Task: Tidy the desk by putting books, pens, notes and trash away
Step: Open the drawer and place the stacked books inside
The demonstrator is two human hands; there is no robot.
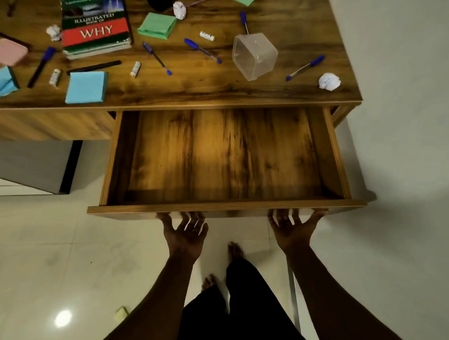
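The wooden desk drawer (227, 206) stands pulled out, with nothing inside. My left hand (186, 232) and my right hand (295, 228) are palm-up under its front panel, fingers hooked on the lower edge. On the desktop lie a stack of books (96, 26) titled "WHY", several blue pens (201, 49), blue sticky-note pads (87, 87), green note pads (157, 26), crumpled paper balls (329, 81) and a clear plastic container (255, 55) tipped on its side.
A pink pad (5, 51) and a black marker (94, 67) lie at the desk's left. Small white tubes (135, 69) are scattered among the pens. My bare feet (234, 251) stand on the pale tiled floor below the drawer. A wall runs along the right.
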